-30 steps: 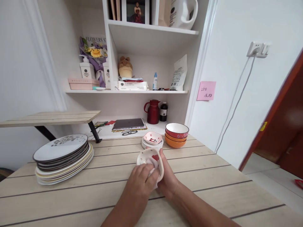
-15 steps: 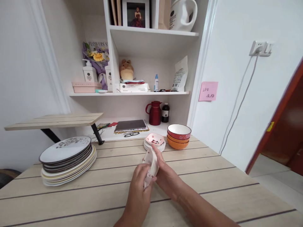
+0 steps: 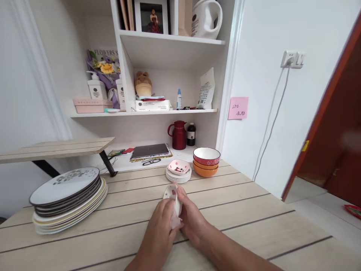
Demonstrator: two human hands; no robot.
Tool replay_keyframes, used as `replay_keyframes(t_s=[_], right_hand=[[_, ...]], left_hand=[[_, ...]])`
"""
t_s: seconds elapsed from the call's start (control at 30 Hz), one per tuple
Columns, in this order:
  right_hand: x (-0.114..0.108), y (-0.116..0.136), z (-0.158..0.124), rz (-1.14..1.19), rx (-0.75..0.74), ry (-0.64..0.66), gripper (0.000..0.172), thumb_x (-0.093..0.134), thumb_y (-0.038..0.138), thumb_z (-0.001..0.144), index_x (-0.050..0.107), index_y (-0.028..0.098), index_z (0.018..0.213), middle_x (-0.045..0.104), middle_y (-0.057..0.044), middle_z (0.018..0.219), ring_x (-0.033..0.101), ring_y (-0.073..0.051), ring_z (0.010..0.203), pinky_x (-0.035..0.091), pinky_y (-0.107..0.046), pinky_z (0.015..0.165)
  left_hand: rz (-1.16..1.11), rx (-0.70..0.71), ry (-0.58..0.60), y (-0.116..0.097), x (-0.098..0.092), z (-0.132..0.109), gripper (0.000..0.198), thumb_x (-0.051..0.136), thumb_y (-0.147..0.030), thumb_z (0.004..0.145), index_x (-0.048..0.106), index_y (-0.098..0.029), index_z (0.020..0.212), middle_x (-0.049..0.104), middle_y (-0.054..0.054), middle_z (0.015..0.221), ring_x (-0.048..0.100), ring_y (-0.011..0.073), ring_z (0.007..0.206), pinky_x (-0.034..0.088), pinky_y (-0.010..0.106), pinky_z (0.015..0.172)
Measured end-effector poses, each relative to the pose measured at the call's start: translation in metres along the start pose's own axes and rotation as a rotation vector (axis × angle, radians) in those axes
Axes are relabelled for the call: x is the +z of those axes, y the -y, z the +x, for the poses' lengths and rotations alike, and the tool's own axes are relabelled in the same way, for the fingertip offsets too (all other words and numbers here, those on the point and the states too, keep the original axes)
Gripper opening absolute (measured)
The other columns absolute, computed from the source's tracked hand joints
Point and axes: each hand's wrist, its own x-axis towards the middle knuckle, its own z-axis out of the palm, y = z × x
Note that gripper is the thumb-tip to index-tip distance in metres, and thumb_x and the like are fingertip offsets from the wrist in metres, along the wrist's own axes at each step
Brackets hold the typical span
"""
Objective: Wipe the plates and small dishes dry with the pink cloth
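Above the near middle of the table, a small white dish [image 3: 169, 191] with pink and dark spots is held tilted up on its side. My right hand [image 3: 193, 218] wraps around its right side and back. My left hand [image 3: 159, 227] presses its fingers into the dish's inner face, pinching a thin pale cloth or tissue [image 3: 175, 219] that hangs between both hands. Just beyond my hands, a pink dish [image 3: 178, 166] with a cartoon print rests on a stack of small white plates [image 3: 178, 179]. Right of those plates stand stacked bowls [image 3: 205, 169], orange below a red one.
Large plates [image 3: 67, 195] are stacked on the left, beside a raised wooden shelf [image 3: 59, 146] on black legs. At the back lie a dark laptop [image 3: 150, 150] and glasses [image 3: 151, 162], with a red jug [image 3: 179, 135] and a dark bottle [image 3: 191, 134] to their right.
The view has turned slightly right. The dish has tipped so more of its spotted inside shows, and my left fingers now reach into it. My right fingers have curled from straighter to wrapped round it.
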Motion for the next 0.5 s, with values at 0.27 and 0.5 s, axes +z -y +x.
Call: replay_keyframes(t_s=[0.27,0.5], right_hand=[[-0.001,0.008,0.004,-0.005,0.298,-0.023,0.058,0.055,0.072,0.072,0.064,0.017,0.086,0.068,-0.004,0.073,0.063,-0.019,0.071,0.048,-0.028,0.067],[-0.012,0.018,0.016,-0.397,0.183,-0.038,0.065,0.044,0.073,0.078,0.061,0.018,0.108,0.065,-0.005,0.075,0.056,-0.016,0.054,0.044,-0.028,0.054]], left_hand=[[0.299,0.231,-0.103,-0.011,-0.006,0.002,0.044,0.040,0.000,0.075,0.054,-0.018,0.113,0.064,0.010,0.110,0.062,0.0233,0.099,0.055,0.040,0.082],[0.199,0.066,-0.103,-0.009,-0.002,-0.001,0.052,0.040,0.003,0.066,0.056,-0.018,0.110,0.063,0.009,0.107,0.061,0.0226,0.098,0.054,0.038,0.082]])
